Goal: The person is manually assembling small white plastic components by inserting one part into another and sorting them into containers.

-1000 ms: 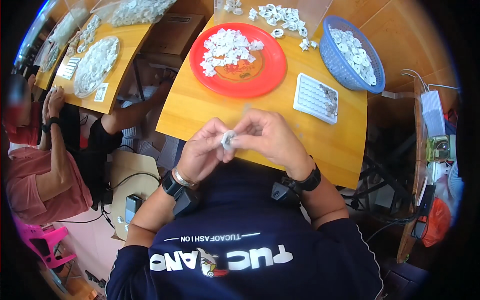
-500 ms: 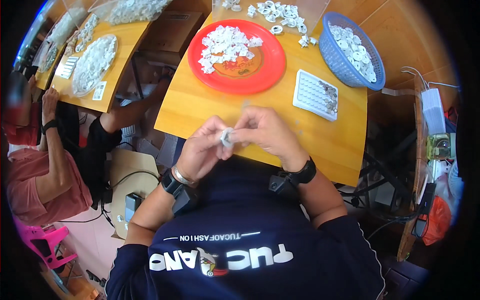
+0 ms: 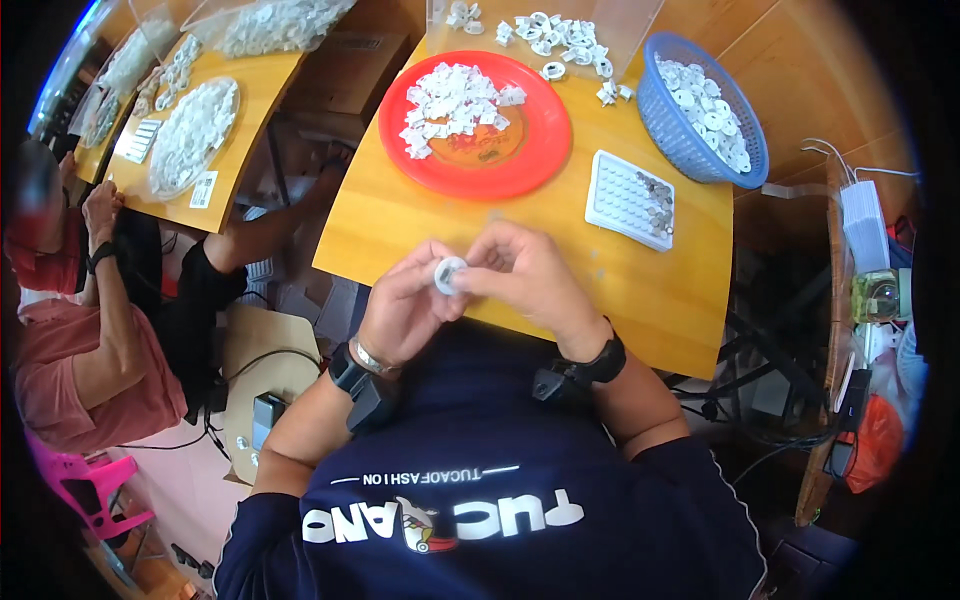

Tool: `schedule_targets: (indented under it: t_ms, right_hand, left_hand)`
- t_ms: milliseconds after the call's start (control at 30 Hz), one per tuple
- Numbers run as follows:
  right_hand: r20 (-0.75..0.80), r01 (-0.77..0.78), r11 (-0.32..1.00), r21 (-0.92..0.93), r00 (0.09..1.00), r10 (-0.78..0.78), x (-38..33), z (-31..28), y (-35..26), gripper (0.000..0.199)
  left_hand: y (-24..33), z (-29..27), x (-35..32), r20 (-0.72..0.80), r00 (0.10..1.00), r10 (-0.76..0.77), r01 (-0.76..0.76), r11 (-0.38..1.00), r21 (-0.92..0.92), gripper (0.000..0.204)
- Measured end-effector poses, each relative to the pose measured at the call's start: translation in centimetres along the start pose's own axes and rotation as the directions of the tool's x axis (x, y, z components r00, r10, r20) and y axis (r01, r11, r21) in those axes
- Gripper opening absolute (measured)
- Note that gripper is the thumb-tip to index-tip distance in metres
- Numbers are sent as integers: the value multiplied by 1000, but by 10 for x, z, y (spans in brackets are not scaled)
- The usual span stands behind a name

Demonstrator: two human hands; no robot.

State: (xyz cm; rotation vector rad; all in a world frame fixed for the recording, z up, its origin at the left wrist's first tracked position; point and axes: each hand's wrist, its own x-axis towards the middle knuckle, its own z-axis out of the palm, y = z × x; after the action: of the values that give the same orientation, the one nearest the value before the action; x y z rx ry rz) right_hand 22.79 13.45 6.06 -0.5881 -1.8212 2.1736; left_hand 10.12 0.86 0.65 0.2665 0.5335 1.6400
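Between my two hands, over the table's near edge, is a small round white plastic part (image 3: 449,275) with a dark opening in its face. My left hand (image 3: 405,300) is closed on its left side. From the right, my right hand (image 3: 525,278) presses thumb and fingertips against the same part. Beyond my hands a red plate (image 3: 545,165) bears a heap of small white plastic pieces (image 3: 455,100). To its right lies a white tray (image 3: 612,190) with rows of round hollows and several small silvery discs (image 3: 657,205) at its right side.
A blue basket (image 3: 660,130) of round white parts stands at the table's far right. A clear bin (image 3: 640,30) with white ring-like parts is at the back. On the left, a person (image 3: 110,350) sits at another wooden table (image 3: 235,130) with piles of white parts.
The round part has turned in my fingers, so its face shows more fully. My hands stay almost in place, and the whole view has shifted slightly.
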Motion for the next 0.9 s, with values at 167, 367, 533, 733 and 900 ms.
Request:
schedule_targets:
  t_ms: [167,367,533,733,900]
  right_hand:
    - [-14,-9,999,48,1000,10,0,5,0,16]
    - [19,-9,1000,-9,1000,9,0,6,2,17]
    - [28,-73,991,113,997,70,7,5,14,15]
    - [-130,159,980,-116,976,-174,13,14,29,12]
    - [-178,88,994,-58,979,-97,15,18,27,11]
  left_hand:
    - [1,4,-5,-10,998,61,-60,994,96,24]
    - [-1,13,-10,-81,995,57,-42,984,174,21]
    - [-1,-1,-4,-35,998,58,-54,991,124,22]
    - [-2,0,1,-77,994,79,-80,997,-14,21]
    - [-4,3,3,-127,989,81,-79,997,19,21]
